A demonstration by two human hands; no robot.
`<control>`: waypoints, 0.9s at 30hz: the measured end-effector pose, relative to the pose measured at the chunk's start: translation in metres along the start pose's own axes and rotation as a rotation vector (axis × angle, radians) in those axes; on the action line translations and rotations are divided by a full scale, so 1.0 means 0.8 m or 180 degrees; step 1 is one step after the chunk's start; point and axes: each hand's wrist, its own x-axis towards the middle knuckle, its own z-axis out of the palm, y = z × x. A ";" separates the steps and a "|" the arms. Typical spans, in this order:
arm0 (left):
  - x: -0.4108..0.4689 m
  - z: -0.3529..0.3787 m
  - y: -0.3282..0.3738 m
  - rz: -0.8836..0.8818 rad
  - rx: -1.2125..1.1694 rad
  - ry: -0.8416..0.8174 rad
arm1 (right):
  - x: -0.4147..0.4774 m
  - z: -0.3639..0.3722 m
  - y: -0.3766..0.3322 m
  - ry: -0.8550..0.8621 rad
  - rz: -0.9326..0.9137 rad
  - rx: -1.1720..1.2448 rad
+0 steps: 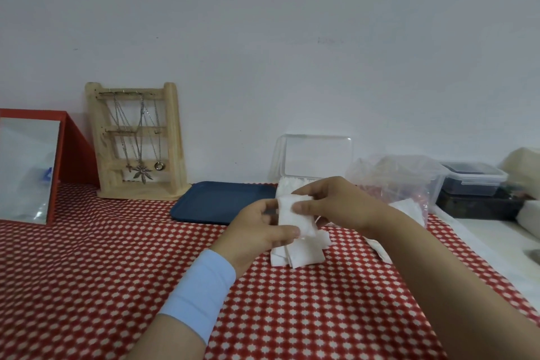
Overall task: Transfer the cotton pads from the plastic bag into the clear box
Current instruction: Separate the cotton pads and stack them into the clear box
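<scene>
Partly, cotton pads (295, 215) hide clear box (315, 155) beside blue tray (216, 200)

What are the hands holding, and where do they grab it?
A few white cotton pads: the left hand pinches the lower left edge, and the right hand pinches the upper right edge.

A plain pale wall (292, 23) fills the upper half, evenly lit, with a few faint scuffs. Below it the surface (87, 272) is covered by a red cloth printed with small white shapes. Against the wall at left leans a red-framed mirror (26, 166), and beside it stands a wooden jewellery stand (172, 137) hung with necklaces (142, 175). A dark blue tray (216, 202) lies near the stand. Lidded containers (473, 178) are stacked at far right.
</scene>
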 end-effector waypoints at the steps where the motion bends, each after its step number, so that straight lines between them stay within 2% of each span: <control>1: 0.003 0.001 0.001 0.0008 0.0111 0.0077 | -0.001 -0.003 0.001 -0.0082 0.0026 0.0028; 5: 0.014 -0.001 0.013 -0.0047 0.0591 0.0068 | 0.000 -0.014 0.006 -0.0147 0.0179 -0.0252; 9: 0.029 -0.001 0.035 0.0016 0.0994 -0.0036 | 0.004 -0.027 0.006 -0.0011 0.0297 -0.0051; 12: 0.060 0.004 0.054 0.0217 0.1023 0.0214 | 0.018 -0.058 0.003 0.0578 0.0319 -0.0187; 15: 0.098 0.013 0.066 0.0567 0.1541 0.0440 | 0.029 -0.095 0.002 0.1117 0.0349 -0.0049; 17: 0.119 0.024 0.067 0.0781 0.2120 0.0227 | 0.035 -0.114 0.007 0.1282 0.0405 -0.0037; 19: 0.137 0.040 0.066 0.0912 0.2578 -0.0222 | 0.042 -0.126 0.015 0.1305 0.0582 -0.0079; 23: 0.163 0.076 0.061 0.0652 0.3677 -0.0971 | 0.049 -0.134 0.026 0.1193 0.0988 -0.0207; 27: 0.175 0.089 0.060 0.0439 0.3948 -0.0705 | 0.050 -0.133 0.027 0.0992 0.1300 -0.0599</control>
